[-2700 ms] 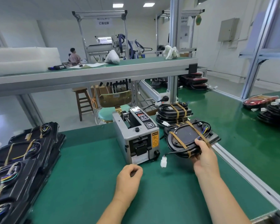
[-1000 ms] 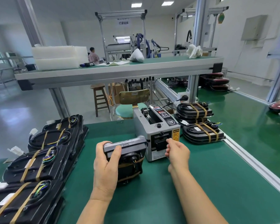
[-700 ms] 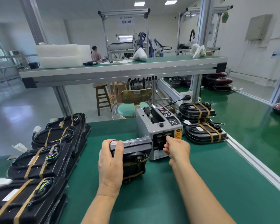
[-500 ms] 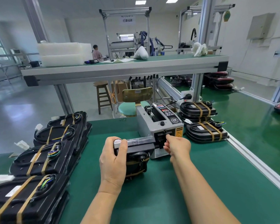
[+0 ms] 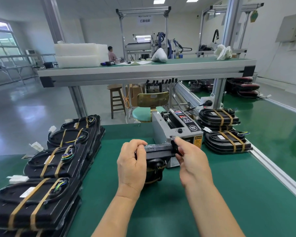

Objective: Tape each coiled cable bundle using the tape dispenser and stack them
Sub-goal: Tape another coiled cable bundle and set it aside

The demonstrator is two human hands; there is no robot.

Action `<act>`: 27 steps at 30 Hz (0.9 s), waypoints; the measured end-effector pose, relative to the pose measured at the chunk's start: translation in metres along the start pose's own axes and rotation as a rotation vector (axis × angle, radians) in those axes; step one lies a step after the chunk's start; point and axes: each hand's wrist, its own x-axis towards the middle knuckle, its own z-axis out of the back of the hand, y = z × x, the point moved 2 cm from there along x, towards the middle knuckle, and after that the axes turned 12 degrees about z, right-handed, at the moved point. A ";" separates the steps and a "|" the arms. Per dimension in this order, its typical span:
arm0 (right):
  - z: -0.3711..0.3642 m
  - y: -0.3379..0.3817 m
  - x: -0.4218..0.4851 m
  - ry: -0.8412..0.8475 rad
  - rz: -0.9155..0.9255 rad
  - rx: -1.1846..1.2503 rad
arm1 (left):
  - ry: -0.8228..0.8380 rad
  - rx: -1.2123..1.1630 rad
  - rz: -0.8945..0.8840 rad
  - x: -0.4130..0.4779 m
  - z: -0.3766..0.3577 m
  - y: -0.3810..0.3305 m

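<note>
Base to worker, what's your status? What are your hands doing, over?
Left hand grips the cable bundle upright before the tape dispenser. Right hand pinches a tape strip. Taped stacks sit off to both sides, not blocking.

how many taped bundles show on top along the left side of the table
4, in a row running away from the camera: the nearest bundle, the second bundle, the third bundle, the farthest bundle. More lie stacked beneath, mostly hidden.
</note>
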 end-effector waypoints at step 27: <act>-0.029 -0.016 -0.051 0.166 0.038 0.001 | -0.011 -0.066 0.082 0.000 0.007 0.001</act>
